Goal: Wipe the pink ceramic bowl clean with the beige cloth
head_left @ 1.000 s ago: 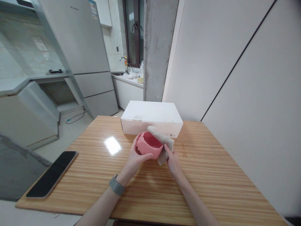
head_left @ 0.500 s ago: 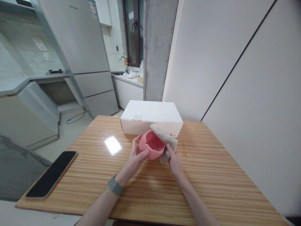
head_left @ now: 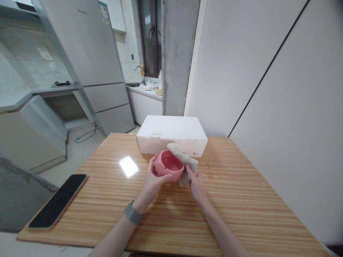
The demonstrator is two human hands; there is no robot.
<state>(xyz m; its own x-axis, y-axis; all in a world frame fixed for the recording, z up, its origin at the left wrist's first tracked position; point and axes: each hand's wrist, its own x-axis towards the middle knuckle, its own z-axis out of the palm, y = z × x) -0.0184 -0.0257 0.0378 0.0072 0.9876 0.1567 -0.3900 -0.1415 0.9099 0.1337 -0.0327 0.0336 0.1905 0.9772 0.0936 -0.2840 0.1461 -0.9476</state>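
Observation:
A pink bowl-like pot (head_left: pixel 169 169) with small notches in its rim is tilted with its opening toward me, above the table. My left hand (head_left: pixel 153 178) grips it from the left, thumb along the near side and fingers behind. In my right hand (head_left: pixel 196 182) is a light grey cloth (head_left: pixel 184 157), pinched between thumb and fingers. The cloth lies over the pot's right rim and hangs down along its right side. Part of the right fingers is hidden behind the cloth.
Behind the hands a white cardboard box (head_left: pixel 171 129) stands on the wooden table (head_left: pixel 241 200). A dark flat tablet-like slab (head_left: pixel 59 200) lies near the table's left edge. A white wall (head_left: pixel 257 43) rises to the right, with a fridge (head_left: pixel 88 46) at the back left.
The pot and both hands have shifted slightly left. The pot has turned a little in my left hand, and the cloth has moved left with it along the rim.

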